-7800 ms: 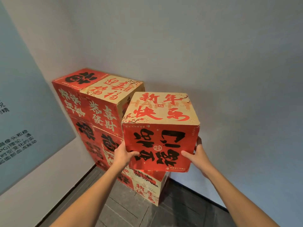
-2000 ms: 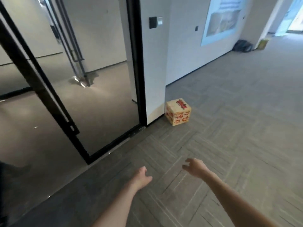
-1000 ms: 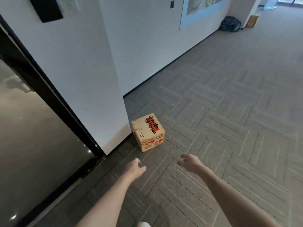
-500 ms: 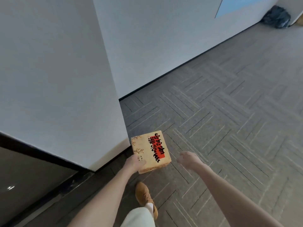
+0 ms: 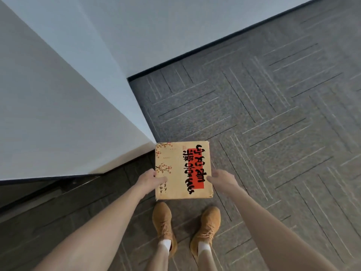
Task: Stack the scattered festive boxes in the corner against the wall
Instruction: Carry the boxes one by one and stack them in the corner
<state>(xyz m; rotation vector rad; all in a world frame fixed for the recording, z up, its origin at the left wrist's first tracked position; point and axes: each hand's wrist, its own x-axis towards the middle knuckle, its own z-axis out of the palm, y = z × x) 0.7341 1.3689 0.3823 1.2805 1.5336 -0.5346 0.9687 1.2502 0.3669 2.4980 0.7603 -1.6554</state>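
- head view: a festive box [image 5: 182,170], tan with a red panel and black lettering on top, sits on the grey carpet [image 5: 273,114] just beside the outer corner of a white wall [image 5: 68,114].
- the left hand [image 5: 149,179] grasps the box's left edge — thumb lying over the top face.
- the right hand [image 5: 221,178] is against the right side; fingers hidden, so whether it grips cannot be told.
- two tan shoes [image 5: 163,222] stand just below the box.
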